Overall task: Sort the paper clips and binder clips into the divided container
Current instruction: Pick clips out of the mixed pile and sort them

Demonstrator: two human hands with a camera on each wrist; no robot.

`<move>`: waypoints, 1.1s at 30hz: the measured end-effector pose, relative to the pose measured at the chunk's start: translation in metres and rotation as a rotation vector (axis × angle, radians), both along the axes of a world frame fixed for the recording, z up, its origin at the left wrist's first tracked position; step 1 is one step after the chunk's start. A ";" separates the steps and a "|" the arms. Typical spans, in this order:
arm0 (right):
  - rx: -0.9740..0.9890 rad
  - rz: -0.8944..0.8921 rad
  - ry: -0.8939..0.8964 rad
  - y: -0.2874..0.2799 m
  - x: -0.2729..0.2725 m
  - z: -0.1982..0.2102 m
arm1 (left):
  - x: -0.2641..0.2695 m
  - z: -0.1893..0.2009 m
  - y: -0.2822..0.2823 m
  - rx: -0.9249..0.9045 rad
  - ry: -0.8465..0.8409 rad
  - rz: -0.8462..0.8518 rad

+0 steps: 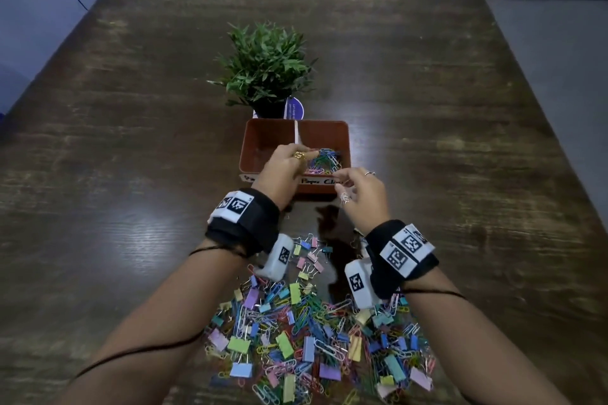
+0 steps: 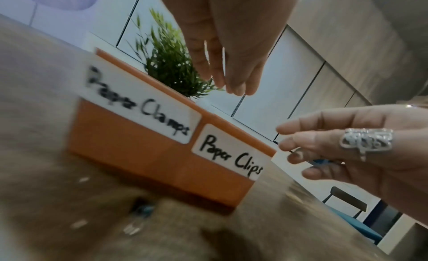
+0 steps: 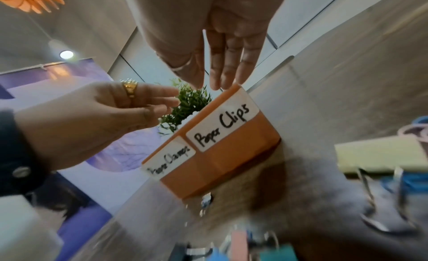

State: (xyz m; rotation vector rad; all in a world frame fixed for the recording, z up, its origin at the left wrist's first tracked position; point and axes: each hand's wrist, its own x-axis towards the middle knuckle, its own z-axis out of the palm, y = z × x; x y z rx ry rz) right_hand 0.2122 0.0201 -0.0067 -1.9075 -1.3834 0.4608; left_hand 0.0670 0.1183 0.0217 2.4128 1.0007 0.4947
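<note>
An orange divided container (image 1: pixel 263 141) stands mid-table, labelled "Paper Clamps" (image 2: pixel 139 107) on its left half and "Paper Clips" (image 2: pixel 231 159) on its right. Coloured paper clips (image 1: pixel 324 159) lie in the right compartment; the visible part of the left one looks bare. My left hand (image 1: pixel 296 161) hovers over the container with straight, relaxed fingers (image 2: pixel 229 82) and holds nothing. Just before the front right corner, my right hand (image 1: pixel 345 184) has extended fingers (image 3: pixel 217 78). A blue speck shows between them in the left wrist view. A mixed pile of paper clips and binder clips (image 1: pixel 312 332) lies under my wrists.
A small potted plant (image 1: pixel 266 66) stands directly behind the container. The dark wooden table (image 1: pixel 131 174) stretches wide on both sides. A few stray clips (image 3: pixel 205 201) lie just before the container's front wall (image 3: pixel 227 164).
</note>
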 end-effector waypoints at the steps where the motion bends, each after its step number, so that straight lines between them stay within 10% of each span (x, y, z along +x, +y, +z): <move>1: 0.000 0.023 0.010 -0.009 -0.005 -0.001 | -0.016 -0.003 -0.008 0.047 0.007 0.006; 12: -0.461 0.559 -0.138 -0.079 -0.098 -0.037 | -0.153 -0.055 -0.105 -0.268 0.302 0.254; 33: -0.289 0.408 -0.282 -0.075 -0.099 -0.045 | -0.126 -0.074 -0.101 -0.264 0.601 0.110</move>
